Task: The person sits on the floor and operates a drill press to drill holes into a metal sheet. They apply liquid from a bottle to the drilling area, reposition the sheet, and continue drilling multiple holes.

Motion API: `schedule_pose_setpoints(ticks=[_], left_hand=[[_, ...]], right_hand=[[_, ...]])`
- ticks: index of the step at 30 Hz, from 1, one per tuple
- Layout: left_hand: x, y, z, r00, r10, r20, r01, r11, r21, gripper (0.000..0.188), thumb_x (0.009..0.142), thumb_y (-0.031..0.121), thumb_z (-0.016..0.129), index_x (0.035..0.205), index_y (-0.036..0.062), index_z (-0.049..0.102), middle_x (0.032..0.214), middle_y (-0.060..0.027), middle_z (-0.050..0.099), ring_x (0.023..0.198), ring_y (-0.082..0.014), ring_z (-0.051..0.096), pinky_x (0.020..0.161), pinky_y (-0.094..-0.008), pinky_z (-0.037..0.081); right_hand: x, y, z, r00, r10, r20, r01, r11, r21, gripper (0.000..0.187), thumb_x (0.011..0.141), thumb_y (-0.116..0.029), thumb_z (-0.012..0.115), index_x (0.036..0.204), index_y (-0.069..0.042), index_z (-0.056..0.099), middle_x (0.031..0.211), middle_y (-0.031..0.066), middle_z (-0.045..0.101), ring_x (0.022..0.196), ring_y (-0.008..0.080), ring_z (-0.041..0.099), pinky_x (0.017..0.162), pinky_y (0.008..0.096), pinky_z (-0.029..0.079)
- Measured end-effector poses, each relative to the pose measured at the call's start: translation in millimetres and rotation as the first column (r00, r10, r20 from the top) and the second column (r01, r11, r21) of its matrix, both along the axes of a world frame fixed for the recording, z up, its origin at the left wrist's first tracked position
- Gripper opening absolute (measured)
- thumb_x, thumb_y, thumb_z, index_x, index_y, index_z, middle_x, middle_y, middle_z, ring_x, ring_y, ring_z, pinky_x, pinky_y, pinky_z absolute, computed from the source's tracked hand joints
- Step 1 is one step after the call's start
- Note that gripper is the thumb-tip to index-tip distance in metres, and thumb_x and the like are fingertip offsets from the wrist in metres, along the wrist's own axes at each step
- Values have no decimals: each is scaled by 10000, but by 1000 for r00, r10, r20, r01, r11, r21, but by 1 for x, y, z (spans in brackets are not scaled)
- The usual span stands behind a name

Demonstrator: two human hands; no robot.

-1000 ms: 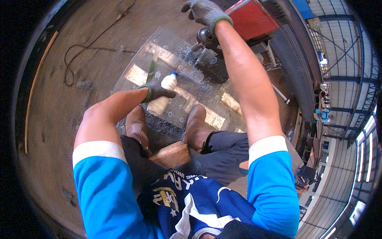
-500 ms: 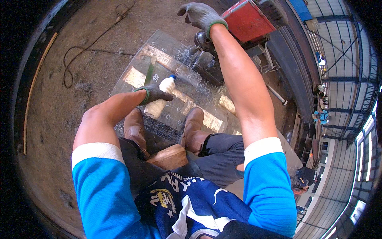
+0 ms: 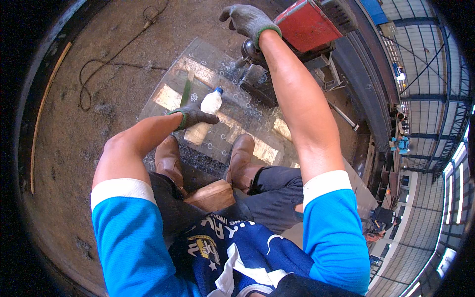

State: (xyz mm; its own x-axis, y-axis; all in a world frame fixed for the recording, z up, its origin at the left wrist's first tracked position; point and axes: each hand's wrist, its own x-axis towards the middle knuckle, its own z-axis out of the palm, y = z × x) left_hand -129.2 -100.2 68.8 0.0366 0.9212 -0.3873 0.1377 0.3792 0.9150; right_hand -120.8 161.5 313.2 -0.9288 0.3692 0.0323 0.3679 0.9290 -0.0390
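Observation:
My left hand (image 3: 197, 116), in a grey glove with a green cuff, is wrapped round a plastic bottle (image 3: 211, 104) with a blue cap and pale, milky contents. The bottle is tilted over a steel plate (image 3: 166, 119) with chalk circles on it. Stretched far forward, my right hand (image 3: 247, 21) wears the same kind of glove, its fingers curled beside a red-bodied drilling machine (image 3: 308, 25); what they grip is hidden. Under that forearm sits the machine's dark lower part (image 3: 258, 81), with metal shavings (image 3: 232, 69) around it.
A narrow green strip (image 3: 187, 88) lies on the plate left of the bottle. A black cable (image 3: 99, 62) loops over the dirt floor. Between my boots (image 3: 242, 156) is a wooden block (image 3: 212, 195). Dark steel beams (image 3: 368, 84) run along the right; another person (image 3: 383, 218) is farther off.
My left hand and the bottle have shifted slightly right, and the cap end sits a little farther forward. The right hand has barely moved.

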Motion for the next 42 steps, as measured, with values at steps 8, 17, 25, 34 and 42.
schedule_pose_setpoints(ticks=[8, 17, 25, 34, 42], left_hand=[[-6, -10, 28, 986, -73, -150, 49, 986, -157, 937, 698, 449, 924, 1444, 41, 530, 1339, -173, 658, 1215, -286, 637, 1046, -405, 497], [-6, -10, 19, 981, -90, -169, 58, 980, -188, 852, 684, 517, 902, 1322, 18, 637, 1211, -174, 719, 1098, -288, 689, 981, -408, 523], [-5, -10, 17, 977, -90, -191, 55, 982, -183, 862, 652, 581, 886, 1260, 4, 684, 1183, -208, 727, 1077, -328, 696, 961, -413, 524], [-2, -14, 31, 1000, 6, 11, -6, 997, -71, 959, 683, 534, 908, 1419, 29, 556, 1286, -185, 684, 1175, -310, 662, 1009, -431, 511], [6, -2, 7, 999, 23, -42, -24, 1000, -16, 999, 683, 540, 916, 1460, 57, 515, 1332, -179, 660, 1190, -297, 648, 1020, -411, 506]], right_hand=[[5, -18, 16, 998, -56, 17, 57, 997, -50, 318, 931, -212, 593, 1211, -218, 745, 1302, 97, 698, 1229, 325, 642, 1043, 434, 515], [1, -16, 13, 997, -58, 60, 59, 998, -21, 313, 943, -240, 595, 1219, -212, 741, 1284, 108, 703, 1206, 345, 653, 1022, 449, 528], [3, -16, 10, 999, -29, 20, 29, 1000, -2, 312, 942, -249, 594, 1215, -215, 741, 1281, 111, 702, 1204, 352, 651, 1018, 457, 526], [0, -13, 5, 998, -57, 28, 58, 998, -26, 316, 920, -241, 604, 1202, -217, 745, 1279, 115, 702, 1186, 359, 658, 1010, 463, 527], [-4, -8, 0, 999, -28, 39, 29, 999, -31, 330, 920, -222, 606, 1221, -235, 741, 1288, 110, 701, 1196, 354, 658, 1013, 459, 535]])
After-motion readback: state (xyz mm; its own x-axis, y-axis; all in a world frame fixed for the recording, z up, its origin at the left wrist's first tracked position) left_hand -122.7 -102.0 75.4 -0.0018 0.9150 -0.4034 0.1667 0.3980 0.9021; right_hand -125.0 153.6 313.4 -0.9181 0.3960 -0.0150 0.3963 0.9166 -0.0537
